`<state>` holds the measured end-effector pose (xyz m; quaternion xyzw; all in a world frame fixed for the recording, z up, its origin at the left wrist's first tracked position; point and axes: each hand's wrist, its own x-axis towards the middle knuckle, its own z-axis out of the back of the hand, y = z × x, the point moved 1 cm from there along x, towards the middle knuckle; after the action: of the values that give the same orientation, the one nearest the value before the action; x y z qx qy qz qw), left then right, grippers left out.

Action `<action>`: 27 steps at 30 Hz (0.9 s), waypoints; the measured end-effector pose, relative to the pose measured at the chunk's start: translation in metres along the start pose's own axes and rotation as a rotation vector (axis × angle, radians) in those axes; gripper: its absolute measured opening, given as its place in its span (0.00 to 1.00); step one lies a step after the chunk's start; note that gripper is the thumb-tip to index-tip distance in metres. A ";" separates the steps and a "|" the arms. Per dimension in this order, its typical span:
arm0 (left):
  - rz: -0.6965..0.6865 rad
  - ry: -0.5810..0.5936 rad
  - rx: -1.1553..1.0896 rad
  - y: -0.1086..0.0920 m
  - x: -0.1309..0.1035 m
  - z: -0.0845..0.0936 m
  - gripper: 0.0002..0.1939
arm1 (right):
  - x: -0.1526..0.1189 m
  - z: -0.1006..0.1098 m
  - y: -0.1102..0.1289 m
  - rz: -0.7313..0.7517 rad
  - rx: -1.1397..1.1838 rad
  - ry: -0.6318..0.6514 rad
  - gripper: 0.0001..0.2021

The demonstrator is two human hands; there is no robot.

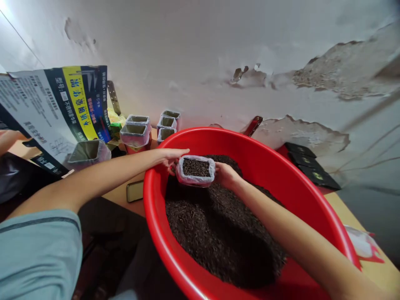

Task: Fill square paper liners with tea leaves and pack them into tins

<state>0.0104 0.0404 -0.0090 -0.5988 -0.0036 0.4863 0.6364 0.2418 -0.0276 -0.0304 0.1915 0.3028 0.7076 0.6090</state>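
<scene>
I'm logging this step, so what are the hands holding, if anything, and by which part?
The filled container, held by its two ends: left hand at one, right hand at the other.

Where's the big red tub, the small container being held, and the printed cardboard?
Red tub (271, 171): head view, on its inner wall.
Small container (196, 181): head view, on its front wall.
Printed cardboard (59, 110): head view, on its printed face.

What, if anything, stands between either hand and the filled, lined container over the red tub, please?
Nothing visible does: the left hand and right hand hold the lined container from opposite ends, above the red tub.
</scene>
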 end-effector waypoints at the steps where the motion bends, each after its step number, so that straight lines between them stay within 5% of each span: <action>1: -0.044 -0.056 -0.026 -0.005 -0.007 0.001 0.24 | 0.001 0.006 0.003 -0.013 0.045 -0.032 0.23; 2: -0.095 -0.118 -0.034 -0.010 -0.015 0.003 0.19 | 0.001 0.012 0.007 -0.032 0.097 -0.066 0.24; 5: -0.248 -0.338 0.088 -0.030 -0.039 0.010 0.30 | -0.004 0.037 0.020 -0.056 0.282 -0.237 0.30; 9: -0.509 -0.623 0.348 -0.052 -0.071 0.035 0.26 | -0.022 0.079 0.034 0.052 0.497 -0.576 0.20; 13: -0.620 -0.791 0.465 -0.044 -0.085 0.065 0.29 | -0.041 0.106 0.025 0.160 0.390 -0.814 0.20; 16: -0.572 -0.631 0.661 -0.021 -0.082 0.058 0.39 | -0.052 0.094 0.008 0.146 0.186 -0.681 0.25; 19: -0.739 -0.600 0.868 -0.006 -0.081 0.023 0.43 | -0.062 0.067 0.003 0.251 -0.140 -0.551 0.26; 23: -0.910 -0.567 1.155 -0.009 -0.082 -0.011 0.17 | -0.069 0.043 0.027 0.450 -0.697 -0.408 0.20; 27: -0.882 -0.548 1.141 -0.019 -0.080 0.001 0.05 | -0.064 0.058 0.046 0.426 -0.843 -0.381 0.12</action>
<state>-0.0203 -0.0050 0.0516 0.0205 -0.1481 0.2452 0.9579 0.2569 -0.0820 0.0496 0.1125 -0.1714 0.8293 0.5198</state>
